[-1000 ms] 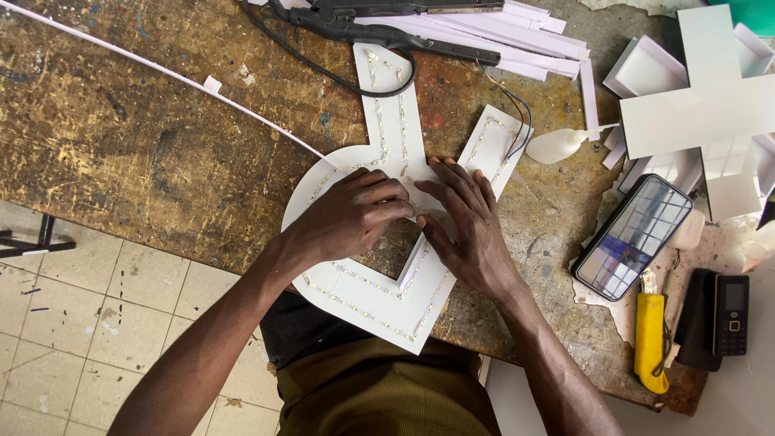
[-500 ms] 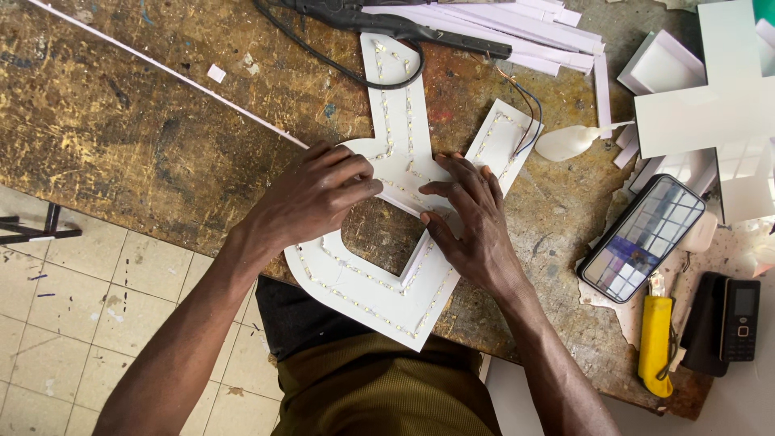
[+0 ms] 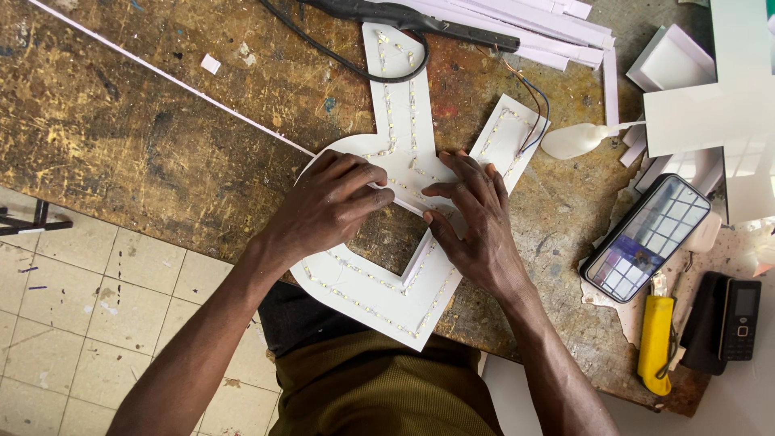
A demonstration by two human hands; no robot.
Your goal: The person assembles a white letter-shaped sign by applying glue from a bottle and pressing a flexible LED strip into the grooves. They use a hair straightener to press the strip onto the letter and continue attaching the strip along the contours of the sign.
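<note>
Left hand (image 3: 331,202), right hand (image 3: 476,222), grips flat, pressing white letter panel (image 3: 387,295), empty white tray (image 3: 670,60) nearby

We note bare forearms, no sleeves, no rings or watch; a black shirt hem (image 3: 295,319) above olive-brown trousers (image 3: 379,387).

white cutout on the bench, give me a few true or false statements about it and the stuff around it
1. Both hands, left hand and right hand, rest on the white cutout. True.
2. The yellow utility knife is in the right hand. False: it lies on the workbench, untouched.
3. Rows of small lights run along the cutout. True.
4. The smartphone lies on top of the cutout. False: it lies apart, to the side.
</note>
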